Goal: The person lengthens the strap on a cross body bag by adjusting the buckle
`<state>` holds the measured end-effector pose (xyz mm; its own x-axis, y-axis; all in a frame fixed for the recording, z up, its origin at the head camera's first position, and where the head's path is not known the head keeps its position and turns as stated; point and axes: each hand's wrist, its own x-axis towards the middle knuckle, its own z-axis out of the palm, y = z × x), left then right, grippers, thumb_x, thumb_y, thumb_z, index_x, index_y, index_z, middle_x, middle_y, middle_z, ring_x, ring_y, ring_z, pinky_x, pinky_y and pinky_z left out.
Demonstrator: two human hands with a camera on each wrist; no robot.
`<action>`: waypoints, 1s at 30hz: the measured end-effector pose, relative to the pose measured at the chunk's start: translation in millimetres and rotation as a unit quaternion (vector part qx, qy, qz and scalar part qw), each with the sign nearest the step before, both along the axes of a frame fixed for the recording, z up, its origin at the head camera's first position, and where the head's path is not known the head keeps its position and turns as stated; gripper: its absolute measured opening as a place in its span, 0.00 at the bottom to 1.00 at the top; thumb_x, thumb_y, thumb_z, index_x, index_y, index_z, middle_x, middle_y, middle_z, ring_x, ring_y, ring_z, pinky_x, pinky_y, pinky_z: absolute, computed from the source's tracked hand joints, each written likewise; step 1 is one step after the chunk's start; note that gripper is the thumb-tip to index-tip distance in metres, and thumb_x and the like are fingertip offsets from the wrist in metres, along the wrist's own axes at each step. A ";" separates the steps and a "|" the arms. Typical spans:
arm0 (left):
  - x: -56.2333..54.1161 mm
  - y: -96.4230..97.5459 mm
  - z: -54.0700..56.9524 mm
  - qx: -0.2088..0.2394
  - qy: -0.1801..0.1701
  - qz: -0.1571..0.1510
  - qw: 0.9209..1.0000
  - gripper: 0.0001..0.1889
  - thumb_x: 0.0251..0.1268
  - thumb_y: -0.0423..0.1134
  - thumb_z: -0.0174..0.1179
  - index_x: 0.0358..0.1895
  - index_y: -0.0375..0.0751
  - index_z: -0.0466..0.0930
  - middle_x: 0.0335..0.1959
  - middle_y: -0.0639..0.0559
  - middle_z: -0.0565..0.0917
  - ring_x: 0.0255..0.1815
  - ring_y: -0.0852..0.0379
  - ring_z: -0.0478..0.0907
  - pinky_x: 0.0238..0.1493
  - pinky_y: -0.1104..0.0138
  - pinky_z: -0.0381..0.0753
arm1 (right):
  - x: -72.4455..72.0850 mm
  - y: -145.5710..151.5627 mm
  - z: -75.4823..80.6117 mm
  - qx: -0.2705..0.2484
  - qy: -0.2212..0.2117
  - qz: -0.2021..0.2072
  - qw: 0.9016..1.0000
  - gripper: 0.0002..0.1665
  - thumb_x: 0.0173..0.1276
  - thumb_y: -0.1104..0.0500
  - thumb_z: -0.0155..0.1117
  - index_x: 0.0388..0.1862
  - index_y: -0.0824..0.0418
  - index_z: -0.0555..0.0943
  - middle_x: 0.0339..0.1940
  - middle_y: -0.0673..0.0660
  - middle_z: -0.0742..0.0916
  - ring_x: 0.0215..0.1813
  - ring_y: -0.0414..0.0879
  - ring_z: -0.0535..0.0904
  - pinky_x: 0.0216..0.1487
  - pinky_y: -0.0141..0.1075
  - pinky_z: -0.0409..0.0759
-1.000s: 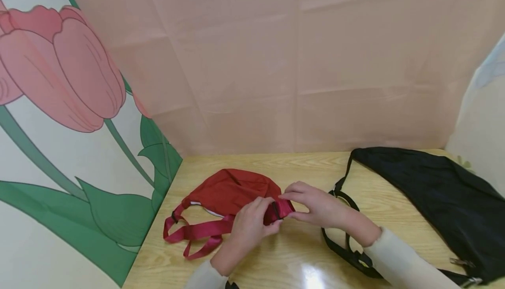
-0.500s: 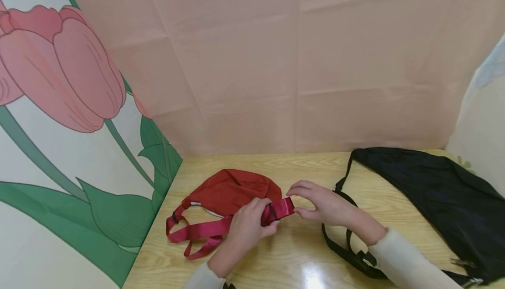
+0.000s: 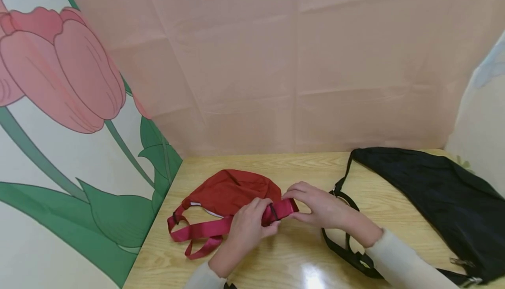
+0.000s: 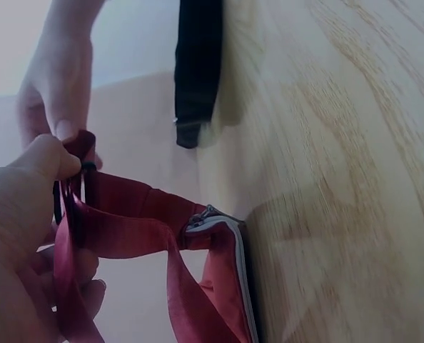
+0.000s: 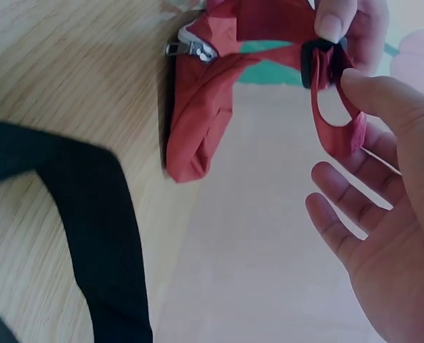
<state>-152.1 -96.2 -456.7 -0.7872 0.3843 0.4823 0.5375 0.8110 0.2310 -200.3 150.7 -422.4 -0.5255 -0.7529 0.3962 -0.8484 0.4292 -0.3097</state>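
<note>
A red waist bag (image 3: 232, 190) lies on the table with its crimson strap (image 3: 205, 230) trailing in loops to the front left. My left hand (image 3: 247, 224) pinches this strap just beside a black strap adjuster (image 5: 313, 61). From the other side my right hand (image 3: 321, 205) holds the strap's folded end loop (image 5: 333, 143) between thumb and forefinger. Its other fingers are spread, as the right wrist view shows. The bag's zipper pull (image 5: 190, 50) hangs at its end. Part of the strap is hidden behind my left fingers.
A black bag (image 3: 430, 192) lies at the right of the wooden table (image 3: 307, 254). Its black strap (image 3: 335, 247) loops under and beside my right forearm. A pinkish sheet (image 3: 244, 69) stands behind, and a tulip-print panel (image 3: 87, 157) is at the left.
My right fingers come slightly off the end loop half a second ago, then take it again. The left hand keeps its grip on the strap, and both bags stay in place.
</note>
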 end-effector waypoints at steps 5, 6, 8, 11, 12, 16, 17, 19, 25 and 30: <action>1.7 -2.3 1.4 0.005 -0.017 0.013 1.000 0.27 0.54 0.53 0.74 0.55 0.47 0.80 0.39 0.57 0.82 0.28 0.62 0.74 0.29 0.71 0.75 | -0.7 9.4 0.7 0.008 -0.036 -0.035 0.999 0.22 0.64 0.55 0.76 0.56 0.51 0.81 0.54 0.45 0.81 0.55 0.40 0.77 0.51 0.40 0.82; 1.9 -2.6 1.5 0.005 -0.017 0.015 1.000 0.27 0.54 0.53 0.74 0.55 0.47 0.80 0.40 0.57 0.82 0.29 0.62 0.75 0.29 0.70 0.75 | -0.9 10.5 1.1 0.009 -0.039 -0.039 0.998 0.22 0.64 0.55 0.76 0.56 0.51 0.81 0.54 0.45 0.81 0.55 0.40 0.77 0.52 0.40 0.82; 1.7 -2.7 1.5 0.004 -0.015 0.017 1.000 0.27 0.53 0.53 0.74 0.55 0.47 0.80 0.40 0.57 0.82 0.29 0.61 0.75 0.29 0.69 0.75 | -1.2 11.5 2.0 0.012 -0.045 -0.045 0.998 0.22 0.65 0.55 0.75 0.57 0.52 0.81 0.55 0.45 0.81 0.56 0.41 0.77 0.53 0.41 0.82; 1.0 -1.8 1.1 0.000 -0.005 0.014 1.000 0.27 0.52 0.53 0.74 0.54 0.46 0.80 0.39 0.57 0.82 0.28 0.61 0.75 0.28 0.69 0.75 | -0.3 10.0 3.7 0.019 -0.047 -0.049 0.998 0.25 0.64 0.54 0.76 0.59 0.54 0.80 0.57 0.47 0.81 0.58 0.44 0.77 0.55 0.43 0.82; 0.7 -1.3 0.9 -0.001 -0.002 0.012 1.000 0.27 0.52 0.53 0.74 0.54 0.46 0.80 0.39 0.57 0.82 0.28 0.61 0.75 0.28 0.69 0.75 | 0.3 8.7 4.3 0.021 -0.046 -0.047 0.998 0.27 0.64 0.54 0.76 0.60 0.55 0.80 0.57 0.48 0.81 0.59 0.44 0.77 0.55 0.43 0.81; 0.4 0.6 0.5 -0.007 0.013 0.005 1.000 0.27 0.52 0.53 0.74 0.54 0.46 0.81 0.38 0.57 0.81 0.27 0.61 0.75 0.28 0.70 0.75 | 1.9 0.5 5.9 0.020 -0.027 -0.025 0.999 0.28 0.63 0.52 0.76 0.61 0.56 0.80 0.56 0.50 0.82 0.58 0.44 0.77 0.56 0.43 0.81; 0.4 0.9 0.6 -0.010 0.017 0.003 1.000 0.27 0.52 0.53 0.74 0.53 0.45 0.81 0.38 0.57 0.81 0.28 0.61 0.75 0.28 0.70 0.75 | 2.1 -1.9 6.0 0.018 -0.021 -0.018 0.999 0.27 0.63 0.52 0.77 0.60 0.56 0.81 0.55 0.50 0.83 0.57 0.43 0.77 0.55 0.41 0.81; 0.1 1.3 0.3 -0.018 0.031 0.001 0.999 0.27 0.51 0.53 0.75 0.53 0.45 0.81 0.37 0.57 0.82 0.31 0.61 0.75 0.30 0.69 0.76 | 2.2 -5.7 5.9 0.016 -0.007 -0.005 1.000 0.25 0.63 0.51 0.77 0.57 0.56 0.83 0.52 0.48 0.83 0.54 0.41 0.77 0.53 0.39 0.81; -1.2 1.0 0.1 -0.029 0.046 -0.001 0.999 0.27 0.50 0.54 0.75 0.52 0.45 0.81 0.39 0.56 0.83 0.39 0.59 0.74 0.38 0.68 0.77 | 1.7 -5.7 3.5 0.024 0.018 -0.002 1.000 0.24 0.61 0.54 0.78 0.55 0.58 0.85 0.47 0.47 0.83 0.50 0.39 0.74 0.48 0.33 0.80; 0.0 0.0 1.0 -0.001 -0.005 0.001 1.000 0.27 0.53 0.51 0.74 0.53 0.44 0.79 0.39 0.56 0.80 0.31 0.63 0.74 0.29 0.72 0.75 | 0.3 3.8 3.1 0.025 0.006 -0.020 0.999 0.22 0.62 0.55 0.77 0.55 0.55 0.84 0.50 0.46 0.82 0.51 0.38 0.74 0.49 0.35 0.81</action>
